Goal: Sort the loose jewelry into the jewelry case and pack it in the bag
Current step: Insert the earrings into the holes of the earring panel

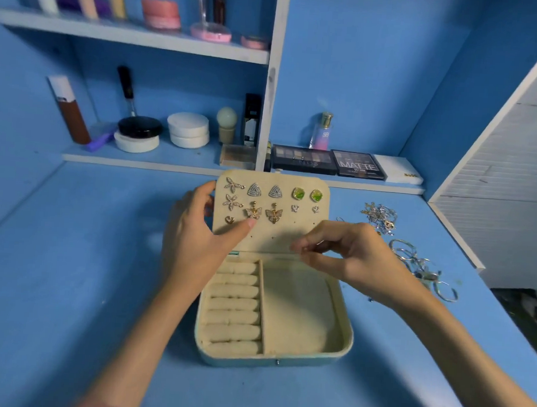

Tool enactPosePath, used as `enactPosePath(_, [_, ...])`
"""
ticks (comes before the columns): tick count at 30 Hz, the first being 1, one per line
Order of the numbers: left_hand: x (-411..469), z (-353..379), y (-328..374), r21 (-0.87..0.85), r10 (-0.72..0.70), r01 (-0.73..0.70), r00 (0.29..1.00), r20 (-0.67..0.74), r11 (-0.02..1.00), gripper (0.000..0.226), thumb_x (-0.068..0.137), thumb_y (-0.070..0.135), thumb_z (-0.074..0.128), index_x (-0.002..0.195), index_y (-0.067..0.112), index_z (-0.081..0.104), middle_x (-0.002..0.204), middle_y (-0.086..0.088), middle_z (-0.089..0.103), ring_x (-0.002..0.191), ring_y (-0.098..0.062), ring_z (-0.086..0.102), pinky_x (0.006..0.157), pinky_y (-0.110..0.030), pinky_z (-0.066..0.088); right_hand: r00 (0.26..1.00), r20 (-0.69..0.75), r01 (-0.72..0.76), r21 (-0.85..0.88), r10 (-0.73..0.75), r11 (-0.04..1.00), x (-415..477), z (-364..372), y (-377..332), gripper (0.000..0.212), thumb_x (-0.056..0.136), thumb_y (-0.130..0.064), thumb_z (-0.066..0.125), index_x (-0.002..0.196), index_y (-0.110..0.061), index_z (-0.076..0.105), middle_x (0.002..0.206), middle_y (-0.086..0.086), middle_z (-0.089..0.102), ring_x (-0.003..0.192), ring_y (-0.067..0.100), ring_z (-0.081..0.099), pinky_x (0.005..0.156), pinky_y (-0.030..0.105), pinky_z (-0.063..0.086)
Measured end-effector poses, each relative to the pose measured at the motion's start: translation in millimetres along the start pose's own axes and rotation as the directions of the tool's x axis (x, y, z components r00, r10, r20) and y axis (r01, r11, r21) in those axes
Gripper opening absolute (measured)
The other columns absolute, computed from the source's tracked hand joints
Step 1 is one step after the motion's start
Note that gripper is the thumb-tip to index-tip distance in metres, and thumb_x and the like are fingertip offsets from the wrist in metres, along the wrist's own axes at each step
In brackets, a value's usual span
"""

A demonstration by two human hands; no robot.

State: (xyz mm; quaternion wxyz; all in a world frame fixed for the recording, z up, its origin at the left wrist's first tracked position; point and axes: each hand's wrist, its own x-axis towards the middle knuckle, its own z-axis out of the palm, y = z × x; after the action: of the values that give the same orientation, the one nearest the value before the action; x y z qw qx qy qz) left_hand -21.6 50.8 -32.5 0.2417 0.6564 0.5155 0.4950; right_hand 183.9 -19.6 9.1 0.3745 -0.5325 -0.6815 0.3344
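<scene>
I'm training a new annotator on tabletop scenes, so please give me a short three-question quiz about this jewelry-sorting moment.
1. True or false: the ring rolls in the jewelry case hold rings.
2. Which pair sits at the top right of the earring panel? A) starfish studs B) green stone earrings C) butterfly drops
3. Fill in: the ___ hand grips the earring panel's edge.

Key: 1 false, the rolls are bare; 2 B; 3 left hand, thumb on the front.
</scene>
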Motion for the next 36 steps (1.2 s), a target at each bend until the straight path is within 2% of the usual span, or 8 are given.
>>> enactPosePath(4, [6.9,6.1,13.7,0.165,0.017,-0.018,1.000,0.009,0.986,0.086,0.058,0.053,0.079,0.132,0.025,0.045,0.114,0.001,0.053,0.110,-0.022,0.047,0.091,-0.036,0.040,0.991,-0.126,0.046,0.054,-0.039,0.997,11.6,15.3,-0.9,0.030,0.081,0.007,0.065,0.090,-0.021,0.073,0.083,0.001,0.069,0.073,0.006,0.061,0.071,0.015,0.047])
enactPosePath(6, [9.2,10.7,20.9,0.228,0.024,-0.026,1.000,0.012,0.973,0.092,0.057,0.052,0.079,0.136,0.021,0.041,0.120,-0.005,0.050,0.113,-0.024,0.040,0.089,-0.031,0.033,0.974,-0.227,0.048,0.083,-0.027,0.995,17.0,20.1,-0.6,0.032,0.080,0.006,0.065,0.085,-0.025,0.073,0.081,-0.003,0.069,0.069,0.003,0.059,0.066,0.014,0.046])
enactPosePath(11, [11.1,18.1,27.1,0.326,0.059,-0.056,0.998,0.002,0.944,0.104,0.048,0.064,0.069,0.135,0.013,0.043,0.113,-0.016,0.049,0.106,-0.034,0.042,0.088,-0.037,0.033,0.913,-0.391,0.130,0.005,-0.118,0.991,27.2,25.5,4.7,0.017,0.080,-0.003,0.071,0.084,-0.019,0.074,0.086,-0.005,0.069,0.072,0.007,0.060,0.071,0.018,0.047])
enactPosePath(17, [9.0,15.1,23.5,0.260,0.069,-0.070,0.998,0.015,0.963,0.094,0.054,0.052,0.074,0.135,0.014,0.044,0.113,-0.011,0.049,0.105,-0.023,0.037,0.084,-0.030,0.030,0.900,-0.356,0.194,-0.190,-0.252,0.962,26.5,31.0,13.5,0.018,0.079,-0.019,0.068,0.096,-0.016,0.075,0.084,-0.005,0.069,0.072,0.003,0.058,0.069,0.009,0.044])
enactPosePath(22, [7.8,10.9,19.9,0.231,0.077,-0.082,0.997,0.032,0.970,0.089,0.062,0.041,0.082,0.138,0.022,0.040,0.114,0.000,0.044,0.105,-0.013,0.033,0.082,-0.020,0.026,0.864,-0.359,0.221,-0.359,-0.352,0.907,26.2,33.9,14.3,0.015,0.081,-0.020,0.066,0.090,-0.015,0.076,0.073,-0.005,0.064,0.068,-0.009,0.050,0.064,0.002,0.036])
enactPosePath(26, [6.0,10.9,20.0,0.218,0.087,-0.088,0.996,0.014,0.972,0.087,0.064,0.041,0.082,0.138,0.024,0.041,0.113,0.002,0.044,0.106,-0.014,0.035,0.085,-0.024,0.031,0.882,-0.322,0.215,-0.377,-0.345,0.901,26.0,38.3,19.2,0.018,0.083,-0.017,0.063,0.095,-0.014,0.075,0.073,0.001,0.060,0.067,-0.007,0.045,0.064,0.004,0.034])
enactPosePath(31, [5.9,11.3,19.8,0.202,0.111,-0.107,0.994,-0.007,0.974,0.085,0.064,0.039,0.083,0.137,0.024,0.042,0.109,0.005,0.042,0.100,-0.005,0.030,0.082,-0.019,0.028,0.897,-0.297,0.199,-0.389,-0.327,0.900,26.9,44.2,17.8,0.017,0.084,-0.018,0.061,0.095,-0.014,0.074,0.073,0.000,0.059,0.065,0.003,0.043,0.063,0.007,0.035])
enactPosePath(36, [4.8,10.7,20.7,0.195,0.116,-0.112,0.993,-0.010,0.974,0.084,0.064,0.037,0.083,0.136,0.023,0.043,0.109,0.005,0.043,0.103,-0.011,0.035,0.084,-0.022,0.030,0.904,-0.329,0.147,-0.361,-0.273,0.921,26.7,45.0,14.9,0.010,0.079,-0.021,0.065,0.086,-0.021,0.072,0.069,-0.011,0.054,0.066,0.007,0.048,0.058,0.012,0.036])
